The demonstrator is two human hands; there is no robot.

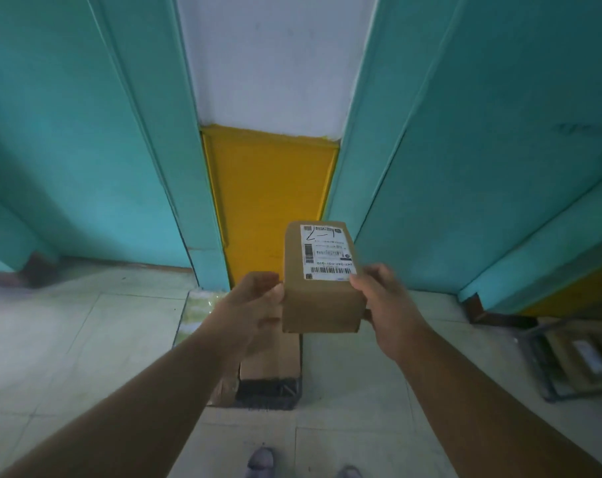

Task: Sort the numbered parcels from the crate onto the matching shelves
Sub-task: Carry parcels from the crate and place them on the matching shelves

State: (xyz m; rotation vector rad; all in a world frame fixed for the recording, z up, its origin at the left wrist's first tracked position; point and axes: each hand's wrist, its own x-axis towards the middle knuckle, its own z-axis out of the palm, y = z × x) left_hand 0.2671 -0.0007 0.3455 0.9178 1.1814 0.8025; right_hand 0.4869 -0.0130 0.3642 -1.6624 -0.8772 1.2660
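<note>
A brown cardboard parcel (322,298) with a white shipping label and a handwritten mark on top is held up at chest height in the middle of the view. My left hand (254,308) grips its left side and my right hand (384,301) grips its right side. Below the parcel, on the floor, lies a dark crate (270,391) with another cardboard box in it, partly hidden by my hands.
Teal door panels (85,150) stand left and right of a yellow and white wall strip (268,201). A second dark crate (575,360) holding parcels sits on the tiled floor at the right. A clear plastic-wrapped packet (199,305) lies by my left wrist.
</note>
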